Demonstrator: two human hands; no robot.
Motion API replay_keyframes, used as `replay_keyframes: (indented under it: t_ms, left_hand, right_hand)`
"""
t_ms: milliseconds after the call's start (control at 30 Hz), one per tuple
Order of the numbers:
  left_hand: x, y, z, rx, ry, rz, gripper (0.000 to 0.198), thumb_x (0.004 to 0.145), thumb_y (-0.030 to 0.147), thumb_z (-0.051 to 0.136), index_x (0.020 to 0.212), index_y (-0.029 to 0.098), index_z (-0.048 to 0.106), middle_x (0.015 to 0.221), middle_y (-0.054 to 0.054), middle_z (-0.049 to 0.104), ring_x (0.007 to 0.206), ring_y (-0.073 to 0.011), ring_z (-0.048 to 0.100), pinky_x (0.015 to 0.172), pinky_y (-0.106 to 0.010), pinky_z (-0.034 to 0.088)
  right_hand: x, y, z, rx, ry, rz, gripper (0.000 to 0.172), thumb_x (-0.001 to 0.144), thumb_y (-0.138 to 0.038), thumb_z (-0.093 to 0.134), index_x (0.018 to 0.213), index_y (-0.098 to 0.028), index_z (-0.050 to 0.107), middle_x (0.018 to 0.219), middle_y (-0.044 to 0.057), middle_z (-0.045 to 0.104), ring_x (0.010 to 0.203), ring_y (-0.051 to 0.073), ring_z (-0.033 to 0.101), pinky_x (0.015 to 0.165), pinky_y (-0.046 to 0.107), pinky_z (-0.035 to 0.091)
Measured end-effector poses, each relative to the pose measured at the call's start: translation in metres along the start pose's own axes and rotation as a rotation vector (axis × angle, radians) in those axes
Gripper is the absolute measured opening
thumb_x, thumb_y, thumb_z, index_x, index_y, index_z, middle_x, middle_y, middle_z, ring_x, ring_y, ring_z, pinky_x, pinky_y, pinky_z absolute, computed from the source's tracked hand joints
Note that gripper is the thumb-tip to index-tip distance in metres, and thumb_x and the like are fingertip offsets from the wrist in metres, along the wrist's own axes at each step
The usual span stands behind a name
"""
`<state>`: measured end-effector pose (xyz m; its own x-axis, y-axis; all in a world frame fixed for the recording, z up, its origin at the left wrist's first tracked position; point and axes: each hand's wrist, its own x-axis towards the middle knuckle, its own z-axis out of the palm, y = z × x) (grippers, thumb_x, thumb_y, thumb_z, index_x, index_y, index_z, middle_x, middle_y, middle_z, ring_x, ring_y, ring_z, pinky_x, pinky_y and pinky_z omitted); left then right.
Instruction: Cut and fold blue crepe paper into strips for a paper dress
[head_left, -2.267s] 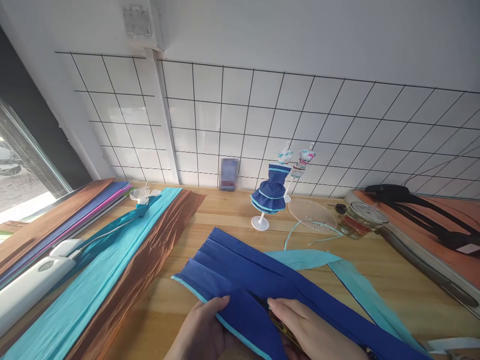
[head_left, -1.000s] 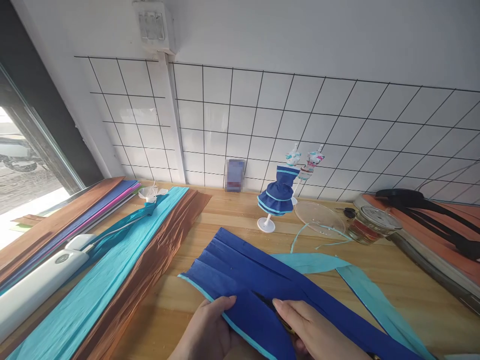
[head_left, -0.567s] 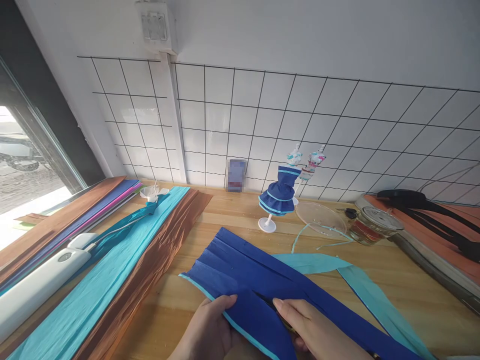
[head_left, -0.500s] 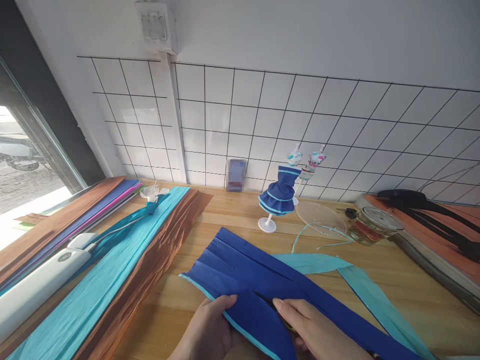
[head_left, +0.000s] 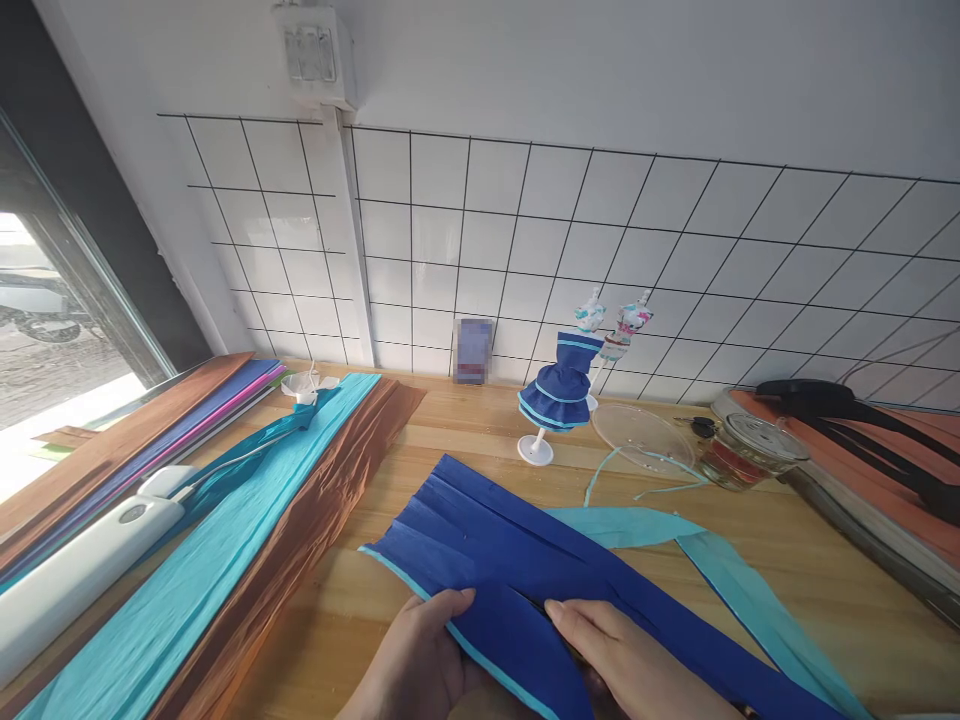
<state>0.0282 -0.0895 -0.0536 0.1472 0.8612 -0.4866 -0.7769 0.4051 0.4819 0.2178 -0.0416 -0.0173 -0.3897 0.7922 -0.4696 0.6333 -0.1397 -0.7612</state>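
Observation:
A long sheet of dark blue crepe paper (head_left: 487,540) with a thin turquoise edge lies on the wooden table, slit lengthwise into strips. My left hand (head_left: 420,660) is closed on its near edge, thumb on top. My right hand (head_left: 637,665) rests on the sheet beside it, index finger stretched along a slit. It grips scissors (head_left: 534,603); only a dark blade tip shows in the slit, and the handles are hidden under the hand.
Turquoise (head_left: 225,540) and brown (head_left: 300,530) crepe rolls and a white device (head_left: 75,570) lie left. Behind stand a tiny mannequin in a blue dress (head_left: 559,390), a clear lid (head_left: 637,430) and a glass jar (head_left: 742,450). A turquoise strip (head_left: 720,580) trails right.
Both hands stay in nearly the same place on the blue paper. Less of the scissor blade shows in the slit than before. The view has shifted slightly since the oldest frame.

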Motion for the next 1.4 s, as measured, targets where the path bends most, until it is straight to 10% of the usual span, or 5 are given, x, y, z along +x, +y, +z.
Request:
replay_keyframes:
  t_ms: [333,867,1033,1400]
  left_hand:
    - [0.004,0.002,0.001,0.016,0.041,0.063,0.033,0.077,0.029,0.059,0.101,0.007,0.064,0.091,-0.017,0.071,0.089,-0.034,0.065,0.083,-0.045,0.049]
    - [-0.007,0.016,0.013,0.024,0.109,0.042,0.038,0.083,0.023,0.05,0.115,0.003,0.055,0.094,-0.019,0.071,0.092,-0.0332,0.065,0.085,-0.045,0.048]
    - [-0.008,0.017,0.011,0.032,0.105,0.102,0.034,0.079,0.023,0.056,0.107,0.005,0.06,0.095,-0.018,0.07,0.09,-0.0325,0.066,0.085,-0.045,0.049]
    - [-0.006,0.011,0.005,0.194,0.056,0.219,0.03,0.063,0.022,0.073,0.089,0.008,0.069,0.092,-0.015,0.072,0.084,-0.0318,0.067,0.08,-0.041,0.05]
  right_hand:
    - [-0.005,-0.014,0.003,-0.056,0.047,0.069,0.039,0.084,-0.051,0.043,0.077,-0.02,0.065,0.057,-0.003,0.053,0.062,0.015,0.05,0.059,0.021,0.039]
    - [-0.005,-0.015,0.001,0.037,-0.067,0.062,0.039,0.088,-0.047,0.033,0.081,-0.018,0.058,0.076,0.001,0.054,0.063,0.011,0.049,0.057,0.018,0.042]
    - [-0.008,-0.001,-0.003,-0.026,-0.066,-0.002,0.028,0.08,-0.04,0.048,0.094,-0.021,0.063,0.096,0.005,0.06,0.07,0.014,0.054,0.056,0.019,0.043]
    - [-0.001,-0.019,0.007,0.128,-0.069,0.093,0.038,0.085,-0.051,0.039,0.074,-0.02,0.059,0.065,-0.002,0.049,0.057,0.011,0.046,0.044,0.016,0.033]
